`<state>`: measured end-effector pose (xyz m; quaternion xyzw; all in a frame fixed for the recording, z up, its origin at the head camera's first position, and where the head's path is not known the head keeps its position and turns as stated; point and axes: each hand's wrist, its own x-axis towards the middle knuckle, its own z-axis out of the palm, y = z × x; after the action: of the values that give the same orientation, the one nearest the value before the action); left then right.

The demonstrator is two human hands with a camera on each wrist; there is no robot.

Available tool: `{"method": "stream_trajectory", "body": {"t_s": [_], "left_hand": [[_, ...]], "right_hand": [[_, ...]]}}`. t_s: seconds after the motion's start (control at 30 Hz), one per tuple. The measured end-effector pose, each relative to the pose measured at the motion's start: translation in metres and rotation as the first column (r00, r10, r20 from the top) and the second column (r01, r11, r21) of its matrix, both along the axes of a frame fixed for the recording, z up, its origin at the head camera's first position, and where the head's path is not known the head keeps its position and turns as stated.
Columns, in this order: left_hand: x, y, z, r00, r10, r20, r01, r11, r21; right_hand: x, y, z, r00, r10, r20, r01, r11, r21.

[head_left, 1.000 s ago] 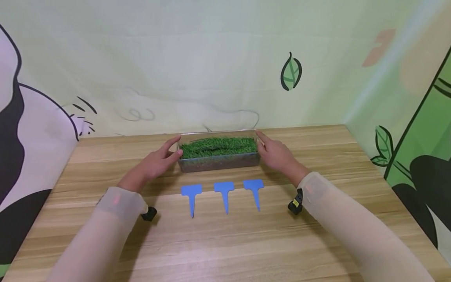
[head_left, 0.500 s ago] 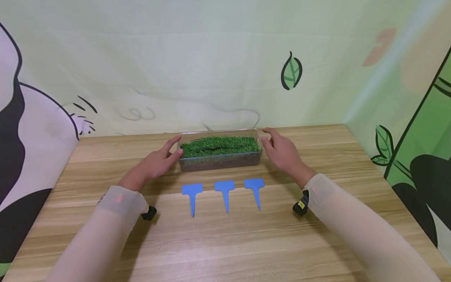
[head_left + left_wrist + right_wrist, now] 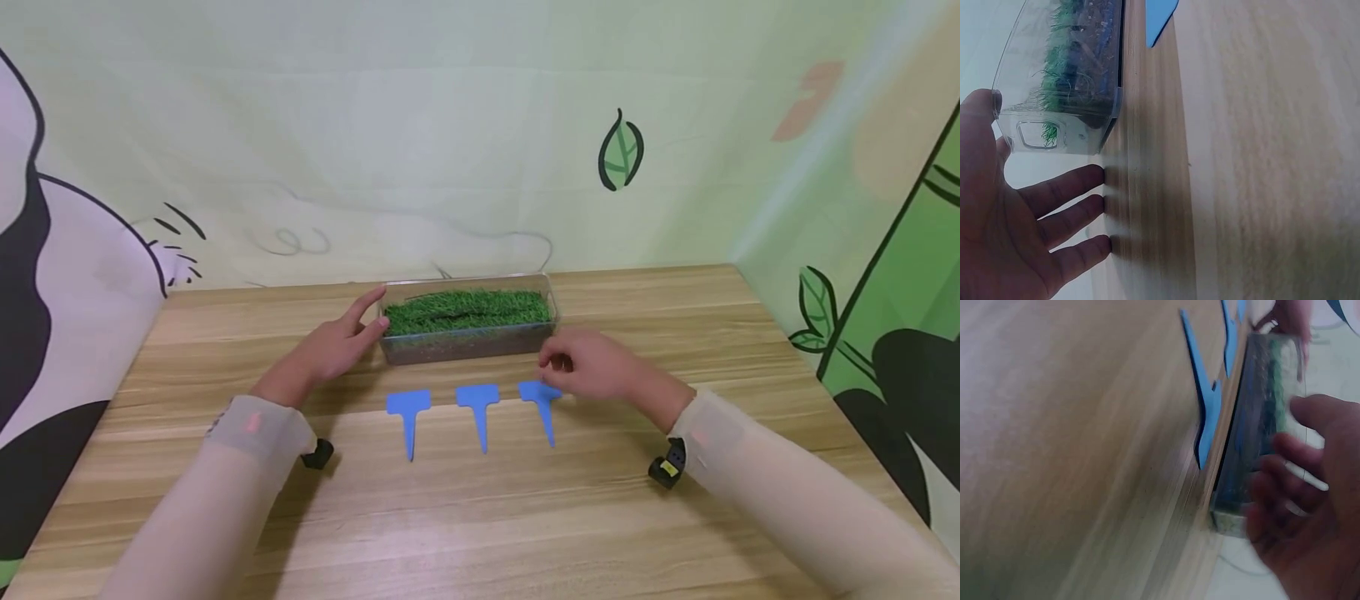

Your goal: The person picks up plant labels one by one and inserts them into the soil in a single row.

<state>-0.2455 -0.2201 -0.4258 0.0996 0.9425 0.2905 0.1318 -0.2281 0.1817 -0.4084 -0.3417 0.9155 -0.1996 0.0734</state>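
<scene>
i see the left hand (image 3: 330,350) flat against the left end of the clear plastic box (image 3: 468,343), fingers straight and spread, thumb up at the rim. left wrist view confirms it: left hand (image 3: 1004,231) open with the thumb on the box (image 3: 1066,94) end wall, fingertips down on the wooden table (image 3: 1260,175). it is not wrapped around anything.

right hand (image 3: 592,371) hangs just in front of the box's right end, right above the head of the rightmost blue plant tag (image 3: 542,404). fingers loosely curled, thumb and forefinger close together. i can't tell from the head view if they touch the tag. right wrist view is blurred: right hand (image 3: 1310,512) in front of the box (image 3: 1254,425), nothing visibly held, the nearest tag (image 3: 1205,406) lying flat on the table.

the box holds a strip of artificial grass (image 3: 467,310) over a dark layer at the bottom. it sits near the back of the table (image 3: 480,517), long side facing me.

three blue t-shaped tags in a row just in front of the box, heads toward it, stems pointing at me: left tag (image 3: 408,417), middle tag (image 3: 478,412), and the right one under the hand.

both forearms in sheer pale sleeves, a small black camera unit at each wrist: left (image 3: 318,454), right (image 3: 667,468).

behind the table, a pale green backdrop with a leaf drawing (image 3: 618,154).
</scene>
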Motion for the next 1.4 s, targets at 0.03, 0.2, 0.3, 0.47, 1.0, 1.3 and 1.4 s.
{"method": "stream_trajectory", "body": {"t_s": [0.03,0.2,0.3,0.47,1.0,1.3,1.4], "left_hand": [[0.000,-0.001,0.000,1.000,0.000,0.001,0.000,1.000,0.002],[-0.001,-0.002,0.000,1.000,-0.001,0.004,0.001,1.000,-0.004],[0.000,-0.001,0.001,1.000,-0.002,0.009,0.002,1.000,-0.004],[0.000,0.001,0.002,1.000,0.006,0.023,-0.006,1.000,0.000],[0.001,0.000,0.003,1.000,-0.002,0.017,0.002,1.000,-0.015],[0.004,0.002,0.005,1.000,-0.003,0.021,0.003,1.000,-0.009],[0.004,0.003,0.007,1.000,0.004,0.019,-0.004,1.000,-0.006]], "right_hand": [[0.001,-0.001,-0.002,1.000,0.021,0.018,-0.021,0.999,0.034],[0.007,-0.004,-0.010,0.998,0.032,0.047,-0.039,0.990,0.136],[0.008,-0.004,-0.012,0.999,0.032,0.021,-0.035,0.986,0.161],[0.008,-0.002,-0.015,1.000,0.026,0.012,-0.028,0.983,0.184],[0.004,-0.008,-0.013,0.999,0.011,0.031,-0.018,0.972,0.234],[0.001,-0.011,-0.013,0.993,-0.011,0.121,-0.016,0.977,0.214],[0.002,-0.011,-0.013,0.991,-0.012,0.132,-0.013,0.982,0.189]]}}
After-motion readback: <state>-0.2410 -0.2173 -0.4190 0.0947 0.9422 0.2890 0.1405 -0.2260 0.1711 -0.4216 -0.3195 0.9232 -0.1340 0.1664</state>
